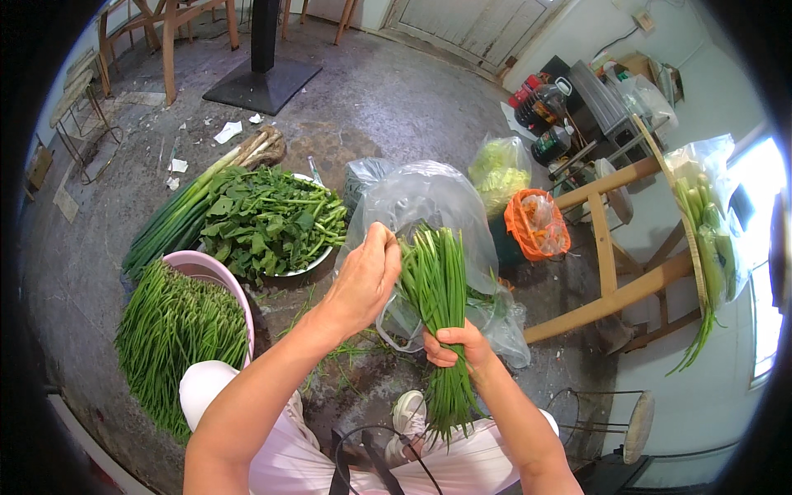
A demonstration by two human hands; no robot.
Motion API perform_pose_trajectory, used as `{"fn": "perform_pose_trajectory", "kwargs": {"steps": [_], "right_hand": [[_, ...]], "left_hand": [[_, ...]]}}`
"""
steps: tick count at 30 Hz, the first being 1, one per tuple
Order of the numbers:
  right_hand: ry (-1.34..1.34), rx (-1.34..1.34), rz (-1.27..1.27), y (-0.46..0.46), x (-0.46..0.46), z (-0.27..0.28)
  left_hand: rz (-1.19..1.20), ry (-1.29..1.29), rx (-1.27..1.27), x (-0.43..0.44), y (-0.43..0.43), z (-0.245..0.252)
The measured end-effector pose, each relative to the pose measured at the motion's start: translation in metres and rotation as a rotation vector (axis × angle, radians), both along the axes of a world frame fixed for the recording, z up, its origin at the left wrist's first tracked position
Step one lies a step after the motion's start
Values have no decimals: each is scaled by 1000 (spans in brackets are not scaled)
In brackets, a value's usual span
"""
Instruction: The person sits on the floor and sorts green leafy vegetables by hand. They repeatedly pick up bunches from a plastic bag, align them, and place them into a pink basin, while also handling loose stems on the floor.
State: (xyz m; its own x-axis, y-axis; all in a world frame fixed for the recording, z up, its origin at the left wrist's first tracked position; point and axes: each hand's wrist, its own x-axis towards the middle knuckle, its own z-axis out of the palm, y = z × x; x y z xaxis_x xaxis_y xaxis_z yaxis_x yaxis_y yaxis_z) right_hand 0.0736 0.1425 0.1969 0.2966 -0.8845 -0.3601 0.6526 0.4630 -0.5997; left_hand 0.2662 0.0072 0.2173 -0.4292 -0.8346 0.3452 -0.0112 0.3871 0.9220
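Note:
My right hand (pixel 458 348) is wrapped around the middle of a bunch of garlic chives (pixel 439 291), with the pale cut ends pointing away from me and the leaf tips hanging over my lap. Beside the pale ends, my left hand (pixel 366 281) has its fingers drawn together. Whether a blade is pinched in those fingertips is hidden. Behind the bunch, a clear plastic bag (pixel 433 185) stands puffed up on the floor. To the left, a pink bucket (pixel 244 303) is packed with more garlic chives (pixel 179 340), their leaves draping over its near side.
Leafy greens (pixel 266 216) fill a white basin (pixel 312 265), next to large green onions (pixel 185 201). An orange bag (pixel 516 223) lines a bin at right, near bagged lettuce (pixel 501 173). A wooden chair (pixel 603 247) lies beyond. Loose chive scraps (pixel 346 352) litter the floor.

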Motion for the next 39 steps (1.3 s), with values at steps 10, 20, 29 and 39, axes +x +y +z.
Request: {"fn": "perform_pose_trajectory", "kwargs": {"steps": [10,20,29,39], "right_hand": [[1,-12,-4,-1,1,6],[435,-30,45,1,-1,22],[572,-70,36,3,-8,18],[634,-89,26,-2,2,22]], "left_hand": [[-54,472,892,-3,-4,-9],[-420,259,740,19,-20,10],[-538,47,619,34,-28,25],[-70,72,223,11,-4,11]]}}
